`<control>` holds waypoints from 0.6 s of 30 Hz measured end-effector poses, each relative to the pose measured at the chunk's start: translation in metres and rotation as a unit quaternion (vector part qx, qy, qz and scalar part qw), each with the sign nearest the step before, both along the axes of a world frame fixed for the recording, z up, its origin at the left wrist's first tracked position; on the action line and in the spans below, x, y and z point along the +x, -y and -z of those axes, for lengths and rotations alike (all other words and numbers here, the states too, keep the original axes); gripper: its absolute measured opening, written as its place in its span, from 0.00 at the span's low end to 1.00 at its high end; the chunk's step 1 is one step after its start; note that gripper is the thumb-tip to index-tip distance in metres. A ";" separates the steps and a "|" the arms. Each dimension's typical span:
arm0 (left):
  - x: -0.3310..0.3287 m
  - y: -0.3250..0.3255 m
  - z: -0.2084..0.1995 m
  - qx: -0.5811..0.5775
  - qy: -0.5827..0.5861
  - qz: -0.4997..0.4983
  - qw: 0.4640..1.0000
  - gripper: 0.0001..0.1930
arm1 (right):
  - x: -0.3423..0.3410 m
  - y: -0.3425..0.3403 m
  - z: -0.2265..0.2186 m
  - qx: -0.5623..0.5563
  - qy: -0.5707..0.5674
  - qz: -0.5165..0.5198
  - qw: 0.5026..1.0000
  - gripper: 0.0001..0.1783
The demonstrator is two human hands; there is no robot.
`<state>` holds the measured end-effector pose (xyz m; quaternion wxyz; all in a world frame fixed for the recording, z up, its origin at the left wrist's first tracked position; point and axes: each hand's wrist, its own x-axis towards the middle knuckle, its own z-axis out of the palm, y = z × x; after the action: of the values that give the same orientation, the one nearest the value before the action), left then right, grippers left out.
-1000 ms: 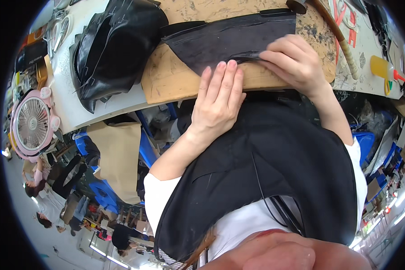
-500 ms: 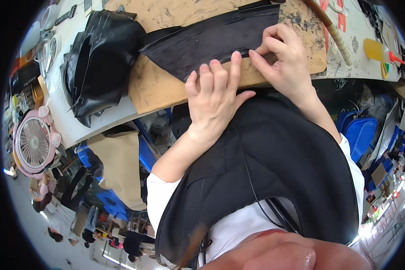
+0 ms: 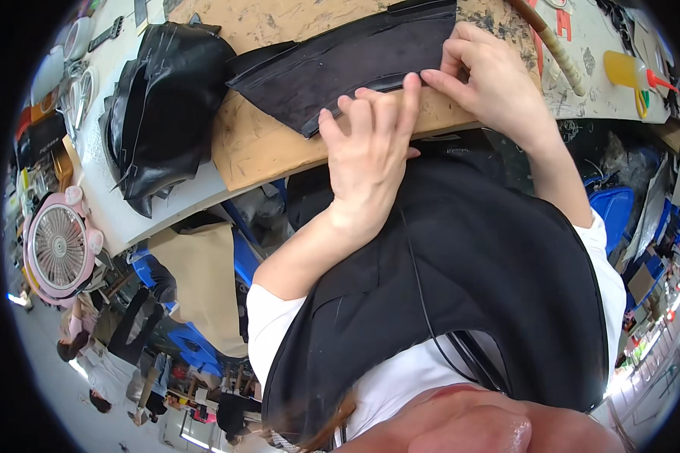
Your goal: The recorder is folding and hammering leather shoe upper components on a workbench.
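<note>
A flat piece of black leather (image 3: 340,69) with a folded strip along its near edge lies on a tan work board (image 3: 272,151). My left hand (image 3: 370,143) rests at that near edge, fingers stretched and somewhat apart, the fingertips touching the folded strip. Its thumb is mostly hidden beneath the palm. At the right end of the same edge, my right hand (image 3: 495,87) has thumb and forefinger pinched together on the leather's near right part. A heap of folded black leather pieces (image 3: 174,98) sits left of the board.
A wooden-handled tool (image 3: 555,49) lies at the far right, beside a yellow bottle with a red nozzle (image 3: 631,72). Scissors (image 3: 83,94) and tape rolls crowd the far left of the white table (image 3: 177,205). A pink fan (image 3: 60,245) stands at left. Other people are in the background.
The leather piece has shifted slightly left. My right hand has moved a little right and nearer the board's far side, while my left hand has slid slightly right along the edge.
</note>
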<state>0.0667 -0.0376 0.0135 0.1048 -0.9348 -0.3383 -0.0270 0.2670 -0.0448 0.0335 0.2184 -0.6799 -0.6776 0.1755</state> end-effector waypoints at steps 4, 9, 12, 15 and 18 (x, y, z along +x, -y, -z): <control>-0.033 -0.007 -0.008 -0.074 0.020 0.003 0.997 0.51 | 0.008 0.007 0.001 -0.017 0.084 0.006 0.996 0.19; -0.072 -0.004 -0.021 -0.091 0.022 -0.015 0.995 0.47 | -0.002 0.018 0.020 0.153 0.074 0.140 0.975 0.16; -0.077 -0.009 -0.028 -0.137 0.069 -0.019 0.988 0.44 | -0.009 0.017 0.027 0.107 0.055 0.091 0.989 0.16; -0.087 -0.021 -0.033 -0.212 0.131 -0.008 0.968 0.37 | -0.013 0.007 -0.006 0.122 -0.046 0.067 0.989 0.14; -0.106 -0.045 -0.039 -0.270 0.159 0.000 0.950 0.32 | -0.004 0.010 -0.076 0.244 -0.129 0.069 0.959 0.11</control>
<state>-0.0395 0.0073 0.0528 -0.2068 -0.9117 -0.3453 -0.0824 0.2631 -0.0547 0.1091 0.4748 -0.6227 -0.6174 0.0751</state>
